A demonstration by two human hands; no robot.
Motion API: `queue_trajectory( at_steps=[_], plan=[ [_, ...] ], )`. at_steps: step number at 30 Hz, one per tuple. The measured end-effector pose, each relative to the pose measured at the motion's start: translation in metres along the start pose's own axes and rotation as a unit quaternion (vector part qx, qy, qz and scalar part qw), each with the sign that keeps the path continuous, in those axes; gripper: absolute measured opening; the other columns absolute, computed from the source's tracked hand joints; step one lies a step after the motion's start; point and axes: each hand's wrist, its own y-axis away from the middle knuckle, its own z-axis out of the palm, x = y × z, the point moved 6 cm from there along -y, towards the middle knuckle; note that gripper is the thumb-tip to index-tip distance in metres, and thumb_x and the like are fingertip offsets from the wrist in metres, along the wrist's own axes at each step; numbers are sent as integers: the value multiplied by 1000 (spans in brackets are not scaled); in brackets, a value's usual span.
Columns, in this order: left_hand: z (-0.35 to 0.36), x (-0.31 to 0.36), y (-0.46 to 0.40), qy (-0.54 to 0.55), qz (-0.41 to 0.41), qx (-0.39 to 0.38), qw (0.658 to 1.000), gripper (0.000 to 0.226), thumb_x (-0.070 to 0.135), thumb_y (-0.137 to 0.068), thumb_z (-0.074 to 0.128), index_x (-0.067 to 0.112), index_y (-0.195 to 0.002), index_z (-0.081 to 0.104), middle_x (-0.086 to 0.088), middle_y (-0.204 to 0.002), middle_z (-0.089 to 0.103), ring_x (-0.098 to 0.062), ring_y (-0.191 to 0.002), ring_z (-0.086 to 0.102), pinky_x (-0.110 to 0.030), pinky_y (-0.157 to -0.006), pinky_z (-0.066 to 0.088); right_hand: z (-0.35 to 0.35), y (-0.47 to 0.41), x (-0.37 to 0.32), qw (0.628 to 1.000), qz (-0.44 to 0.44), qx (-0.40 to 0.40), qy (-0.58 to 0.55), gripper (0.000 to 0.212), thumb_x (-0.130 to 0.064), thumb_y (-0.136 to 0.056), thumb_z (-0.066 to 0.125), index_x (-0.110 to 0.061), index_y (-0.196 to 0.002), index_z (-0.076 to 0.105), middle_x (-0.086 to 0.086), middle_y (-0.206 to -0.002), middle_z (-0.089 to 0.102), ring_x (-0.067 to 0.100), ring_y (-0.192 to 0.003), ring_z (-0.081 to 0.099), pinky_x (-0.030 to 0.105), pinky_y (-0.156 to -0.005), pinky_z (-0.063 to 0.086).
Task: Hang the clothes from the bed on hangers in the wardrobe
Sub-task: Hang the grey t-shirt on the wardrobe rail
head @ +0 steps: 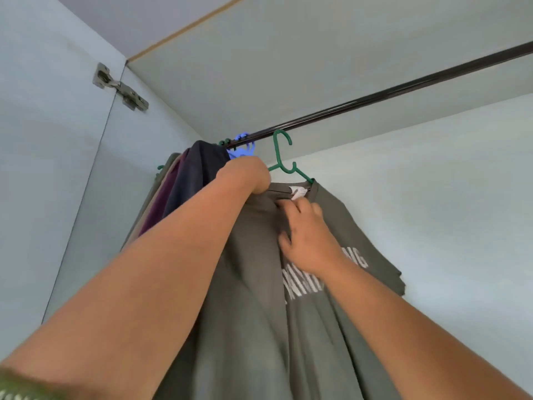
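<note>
Now my right hand [310, 238] lies flat, fingers relaxed, on the grey-green cotton T-shirt [259, 327]; my left hand [248, 174] grips its shoulder on the green plastic hanger [284, 160]. I should lift until the hook clears the dark metal rail [389, 92], beside other hung clothes [184, 183], inside the pale wardrobe [432, 183].

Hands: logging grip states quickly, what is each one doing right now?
Left hand: closed, gripping the grey T-shirt at its shoulder, by the green hanger.
Right hand: open, fingers resting on the T-shirt below the collar.
</note>
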Motion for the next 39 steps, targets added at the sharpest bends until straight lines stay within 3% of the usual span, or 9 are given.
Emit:
queue_trajectory(
  at_steps=[4,10,15,20,25,33,35,37,39],
  plan=[
    [-21,9,-15,-23,22,23,999,38,15,-101,33,4,-134,49,-13,-139,48,-32,-127,46,-39,-103,38,13,-42,-1,990,8,-27,141,25,-4,-92,43,-5,-116,49,15,-113,49,35,-102,48,39,-69,39],
    [-59,0,-23,25,52,111,992,50,36,-97,52,0,-130,53,-19,-137,52,-34,-123,50,-30,-89,39,33,-84,5,977,-7,-47,209,31,4,-92,38,-3,-121,45,15,-119,47,34,-105,48,40,-73,43],
    [-73,-19,-26,6,53,124,991,44,27,-100,47,-8,-127,54,-23,-137,50,-37,-123,49,-34,-93,39,49,-110,24,985,32,-65,154,34,5,-89,37,-3,-121,45,19,-119,50,35,-108,53,41,-87,45],
    [-71,-47,-36,0,6,142,990,40,17,-105,35,-8,-132,48,-23,-141,45,-34,-129,45,-34,-100,35,55,-133,28,991,8,-84,99,26,6,-88,38,-3,-110,50,20,-112,53,33,-103,54,34,-79,40],
    [-69,-65,-44,-29,-1,213,977,30,6,-97,39,-9,-117,57,-24,-127,56,-36,-117,53,-36,-95,42,66,-159,25,996,3,-65,58,25,-1,-95,35,-4,-114,50,21,-112,52,35,-98,56,35,-79,41],
    [-47,-84,-79,26,-10,276,961,26,10,-99,46,-6,-116,56,-23,-125,58,-36,-117,54,-35,-91,43,108,-175,29,994,58,-87,26,18,-2,-93,34,-8,-101,49,14,-93,47,26,-81,48,30,-72,35],
    [-38,-91,-84,24,-5,272,962,21,10,-99,47,-6,-104,59,-23,-120,60,-36,-111,56,-34,-85,43,120,-169,27,992,64,-106,17,14,-2,-93,34,-13,-92,43,12,-89,46,25,-81,47,30,-71,34],
    [-29,-100,-88,43,-7,270,962,25,10,-98,49,1,-75,51,-22,-107,62,-33,-96,56,-32,-74,39,132,-159,26,992,73,-101,13,14,-1,-92,34,-14,-91,40,11,-92,46,26,-83,46,30,-71,33],
    [-22,-107,-87,81,-9,269,960,30,17,-97,53,4,-71,45,-22,-107,61,-31,-92,54,-32,-74,39,140,-147,26,995,88,-51,-7,12,-3,-94,36,-11,-100,42,15,-109,48,31,-95,48,32,-75,34]
  ],
)
